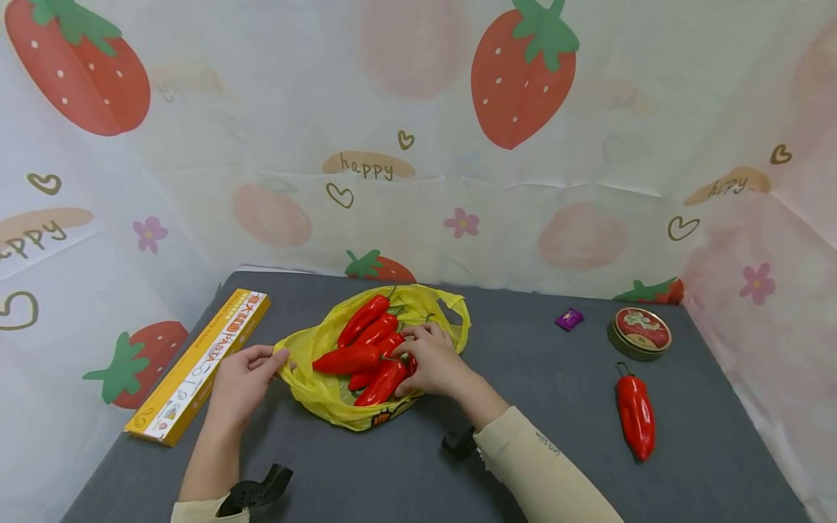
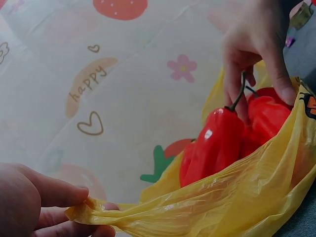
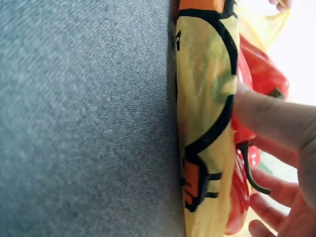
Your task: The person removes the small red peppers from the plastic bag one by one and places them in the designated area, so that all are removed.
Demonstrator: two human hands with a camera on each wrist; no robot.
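Observation:
A yellow plastic bag (image 1: 314, 396) lies spread open on the table with several glossy red chili peppers (image 1: 346, 359) inside. At its left edge my left hand (image 1: 245, 381) pinches the rim between thumb and fingers; the left wrist view shows the plastic (image 2: 197, 212) pulled taut from that pinch. My right hand (image 1: 434, 363) reaches into the bag's right side, its thumb and fingers curled round a red chili pepper (image 1: 411, 365) that they partly hide. A green stem (image 3: 249, 170) pokes out near those fingers in the right wrist view.
Left of the bag lies a long yellow pasta box (image 1: 203, 363). Over on the right are a small purple wrapped candy (image 1: 569, 319), a round tin (image 1: 639, 334) with a red lid, and a lone red chili pepper (image 1: 635, 414). A strawberry-print curtain (image 1: 418, 218) borders the dark grey table.

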